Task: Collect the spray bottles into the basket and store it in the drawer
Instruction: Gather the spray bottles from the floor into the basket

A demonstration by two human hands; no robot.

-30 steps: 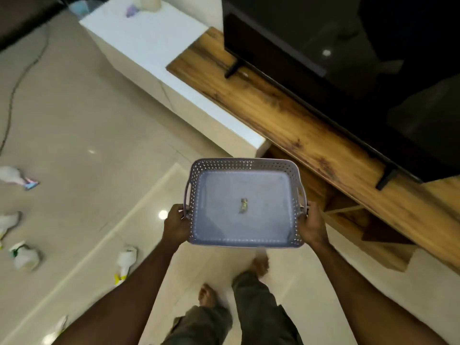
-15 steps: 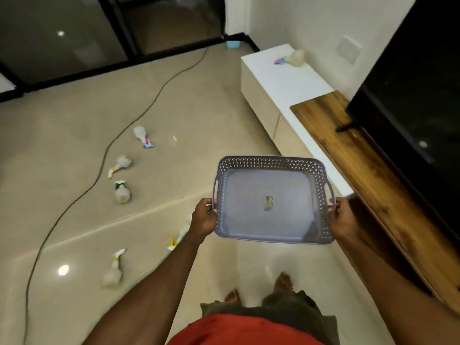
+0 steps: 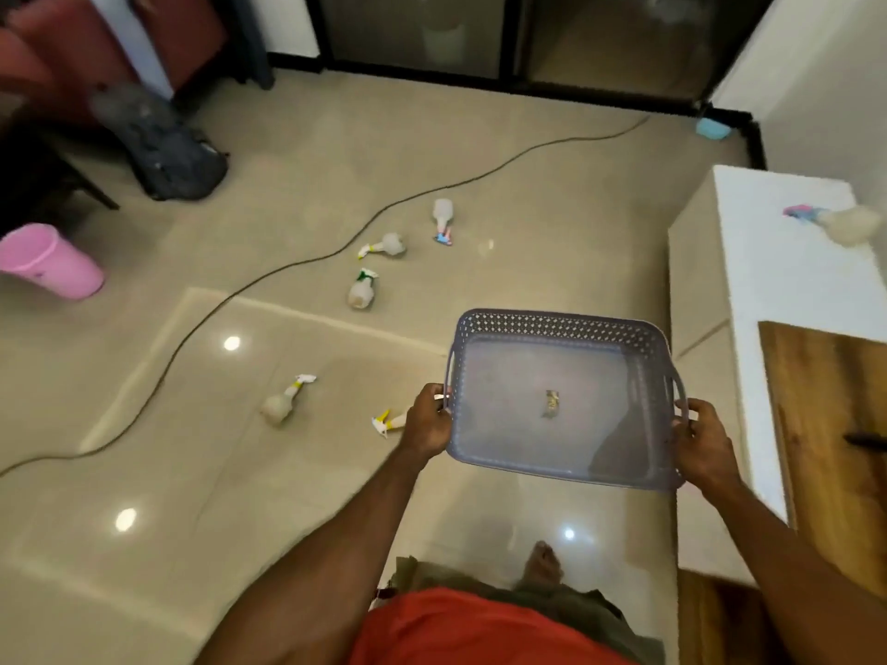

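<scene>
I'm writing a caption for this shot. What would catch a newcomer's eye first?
The lilac basket, held level at centre right by the left hand and right hand, holds no bottles. Next come the spray bottles lying on the tiled floor, such as one left of the basket. A pink bin sits at far left.

home living room | tiled floor (image 3: 480, 136), white cabinet (image 3: 787, 290) beside wood TV bench (image 3: 825, 424), backpack (image 3: 168, 156), glass sliding doors (image 3: 413, 36)

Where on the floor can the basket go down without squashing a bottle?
Bare floor lies just beyond the basket, between the green-capped bottle and the white cabinet. Left of the left hand it is crowded: the yellow-nozzle bottle lies close.
</scene>
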